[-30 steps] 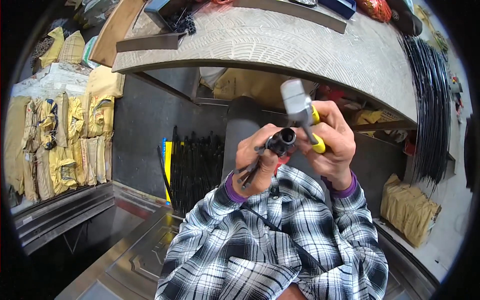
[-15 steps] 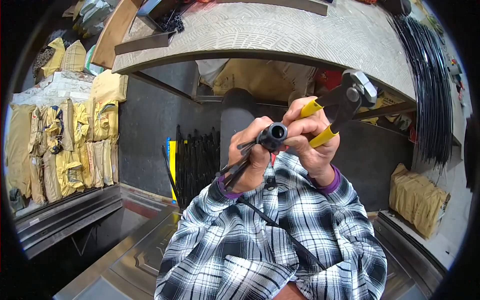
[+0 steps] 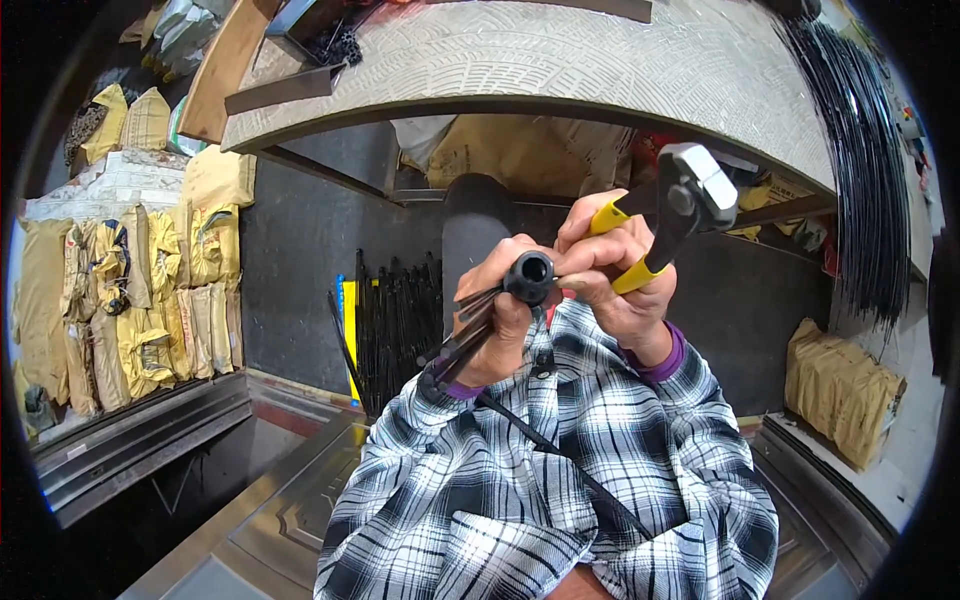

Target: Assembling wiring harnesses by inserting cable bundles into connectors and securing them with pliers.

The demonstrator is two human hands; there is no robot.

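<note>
The right hand (image 3: 625, 285), fingers clamped on yellow-handled pincers (image 3: 678, 203), has swung them to two o'clock of the black tube (image 3: 525, 294) clamped in the left hand (image 3: 503, 340), apparently freeing right fingertips beside it.

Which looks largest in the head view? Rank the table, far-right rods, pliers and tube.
1. Table
2. Far-right rods
3. Pliers, in the right hand
4. Tube, in the left hand; seen near end-on

These are apparent sizes only.
</note>
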